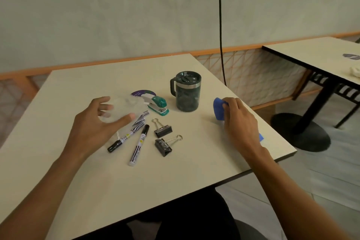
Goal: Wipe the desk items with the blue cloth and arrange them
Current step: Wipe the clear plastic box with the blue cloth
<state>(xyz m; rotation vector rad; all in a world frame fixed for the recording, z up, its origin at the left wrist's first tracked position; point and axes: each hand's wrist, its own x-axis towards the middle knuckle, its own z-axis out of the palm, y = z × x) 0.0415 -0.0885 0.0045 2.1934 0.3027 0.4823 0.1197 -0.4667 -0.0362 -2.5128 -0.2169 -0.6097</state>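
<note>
Two markers (139, 144) found mid-table, label print too small to read. Found clips (163, 128), stapler (157, 104) and lidded mug (188, 93) beside them. Gripped blue cloth (219, 108) in right hand (239, 122) near table's (58, 171) right edge; curled left hand (97, 121) round clear plastic piece (120, 109). Noted cream top, pale wall, orange trim, second table (311, 48).

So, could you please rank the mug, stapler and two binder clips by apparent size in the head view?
1. mug
2. stapler
3. far clip and near clip: they look alike, so I won't rank them.
</note>
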